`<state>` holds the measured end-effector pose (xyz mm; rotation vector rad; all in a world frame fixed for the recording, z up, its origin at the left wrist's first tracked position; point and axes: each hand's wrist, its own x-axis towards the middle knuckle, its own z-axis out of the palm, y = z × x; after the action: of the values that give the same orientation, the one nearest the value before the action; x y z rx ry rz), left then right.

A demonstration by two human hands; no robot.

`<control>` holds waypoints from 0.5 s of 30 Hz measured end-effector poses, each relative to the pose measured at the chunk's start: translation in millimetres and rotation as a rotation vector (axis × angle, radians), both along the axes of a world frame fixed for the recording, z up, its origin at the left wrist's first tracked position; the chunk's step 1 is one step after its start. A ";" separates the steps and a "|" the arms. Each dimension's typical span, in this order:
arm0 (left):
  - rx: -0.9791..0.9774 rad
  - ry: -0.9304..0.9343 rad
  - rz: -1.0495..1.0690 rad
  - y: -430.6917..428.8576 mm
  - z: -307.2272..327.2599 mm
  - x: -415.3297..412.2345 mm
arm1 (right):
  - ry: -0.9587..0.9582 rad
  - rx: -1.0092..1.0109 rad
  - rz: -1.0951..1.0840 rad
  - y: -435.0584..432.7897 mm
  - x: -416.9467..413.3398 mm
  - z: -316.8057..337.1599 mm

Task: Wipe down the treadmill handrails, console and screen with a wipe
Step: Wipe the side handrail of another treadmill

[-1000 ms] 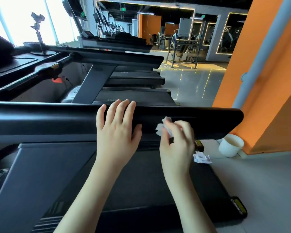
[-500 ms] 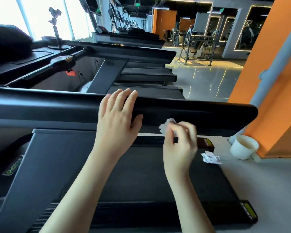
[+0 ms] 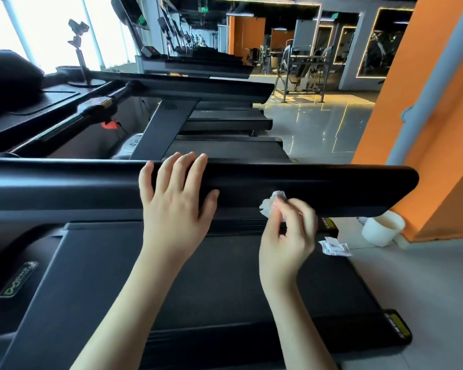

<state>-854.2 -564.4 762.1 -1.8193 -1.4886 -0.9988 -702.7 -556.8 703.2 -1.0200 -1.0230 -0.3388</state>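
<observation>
A wide black handrail (image 3: 332, 185) of the treadmill runs across the middle of the view. My left hand (image 3: 177, 198) rests flat on it, fingers straight and draped over its top edge. To the right, my right hand (image 3: 286, 236) pinches a small crumpled white wipe (image 3: 271, 205) and holds it against the rail's near face. The treadmill's console (image 3: 38, 102) sits at the far left, partly dark and cut off by the frame. Below my arms lies the black running belt (image 3: 225, 284).
A torn white wipe wrapper (image 3: 334, 247) lies on the grey floor beside the belt. A white cup (image 3: 384, 227) stands by the orange wall (image 3: 425, 134). More treadmills (image 3: 211, 102) line up beyond the rail. A phone stand (image 3: 79, 49) sits on the console.
My right hand and the wipe have slid right along the rail's near face. My left hand stays flat on the rail. The camera has shifted slightly.
</observation>
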 end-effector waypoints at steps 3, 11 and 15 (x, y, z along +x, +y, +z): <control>0.012 0.003 -0.007 0.5 -1.3 1.2 | -0.075 0.008 0.017 0.0 -7.9 -0.5; 0.023 0.018 -0.001 3.6 -6.7 0.2 | -0.162 -0.074 0.006 9.7 5.1 52.6; 0.033 0.022 0.001 4.4 -6.9 0.5 | -0.382 -0.158 0.009 11.1 4.7 69.9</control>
<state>-853.7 -560.0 755.2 -1.8010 -1.4512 -0.9935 -698.0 -545.7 773.1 -1.1163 -1.4158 -0.4620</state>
